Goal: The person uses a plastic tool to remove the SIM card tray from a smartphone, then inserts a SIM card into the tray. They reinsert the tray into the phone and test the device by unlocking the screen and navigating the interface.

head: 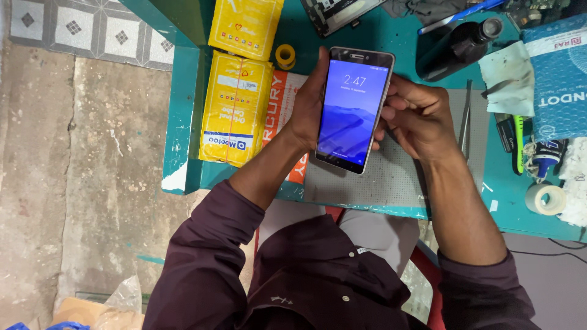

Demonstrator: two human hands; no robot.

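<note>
A smartphone (354,110) with a lit blue screen is held upright over a grey work mat (397,177) on a teal table (183,122). My left hand (309,107) grips its left edge, fingers wrapped behind the phone. My right hand (416,116) holds the right edge, thumb against the side. Both sleeves are dark maroon.
Two yellow parcels (235,116) and an orange-white package (284,104) lie at the left of the table. A small yellow tape roll (285,56), a black bottle (458,46), tweezers (466,119), a white tape roll (546,199), a cloth (507,76) and a blue-white bag (559,79) surround the mat. Concrete floor at left.
</note>
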